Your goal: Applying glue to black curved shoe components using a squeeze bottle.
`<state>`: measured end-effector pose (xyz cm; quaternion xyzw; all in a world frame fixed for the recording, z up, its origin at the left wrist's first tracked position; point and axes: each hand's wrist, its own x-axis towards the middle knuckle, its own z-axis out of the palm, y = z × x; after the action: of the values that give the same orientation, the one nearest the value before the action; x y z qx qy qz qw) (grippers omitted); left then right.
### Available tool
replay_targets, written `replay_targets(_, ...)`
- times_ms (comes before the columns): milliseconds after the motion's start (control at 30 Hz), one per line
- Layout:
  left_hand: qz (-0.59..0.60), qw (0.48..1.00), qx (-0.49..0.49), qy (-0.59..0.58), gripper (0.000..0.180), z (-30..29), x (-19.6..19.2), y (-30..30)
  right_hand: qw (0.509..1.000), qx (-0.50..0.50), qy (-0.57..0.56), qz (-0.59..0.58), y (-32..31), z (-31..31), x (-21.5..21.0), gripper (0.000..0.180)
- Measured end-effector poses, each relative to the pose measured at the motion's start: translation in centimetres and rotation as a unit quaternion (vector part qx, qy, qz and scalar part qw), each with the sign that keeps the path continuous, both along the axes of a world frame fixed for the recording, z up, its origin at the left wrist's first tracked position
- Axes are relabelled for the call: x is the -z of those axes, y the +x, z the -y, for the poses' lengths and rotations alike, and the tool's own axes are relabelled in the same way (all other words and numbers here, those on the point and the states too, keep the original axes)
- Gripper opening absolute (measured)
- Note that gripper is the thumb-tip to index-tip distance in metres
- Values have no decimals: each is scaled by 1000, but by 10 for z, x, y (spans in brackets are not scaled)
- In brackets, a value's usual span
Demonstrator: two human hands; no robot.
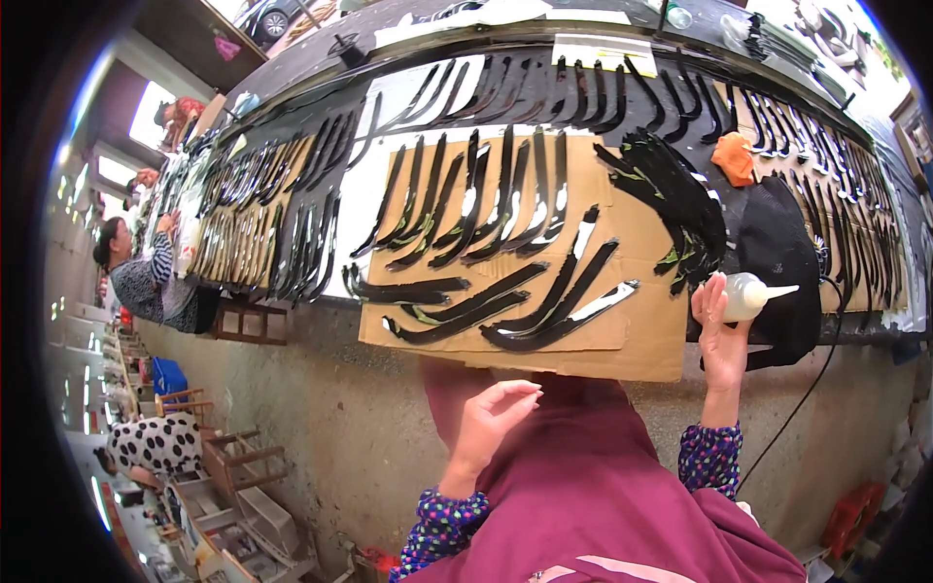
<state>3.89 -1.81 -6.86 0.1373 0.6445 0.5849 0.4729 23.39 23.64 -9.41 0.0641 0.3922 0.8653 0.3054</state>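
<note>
Right hand (721, 335) grips a white squeeze bottle (756, 294); left hand (491, 413) hangs loosely spread below cardboard sheet (641, 340) on the long black workbench (321, 68).

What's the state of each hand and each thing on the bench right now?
Right hand: raised, gripping the squeeze bottle.
Squeeze bottle: held on its side, nozzle pointing right.
Left hand: empty, fingers loosely curled, below the cardboard edge.
Cardboard sheet: flat, overhanging the bench edge.
Black curved strips: laid flat on the cardboard, some overlapping.
Orange cloth: crumpled on the bench.
</note>
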Motion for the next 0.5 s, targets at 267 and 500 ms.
replay_targets(267, -38, 963, -267, -31, 35, 39, 20, -58, 988, 35, 141, 47, -2, 30, 2, 70)
replay_targets(500, 125, 925, -316, 171, 30, 39, 22, -97, 585, -92, 491, 639, -38, 76, -25, 35)
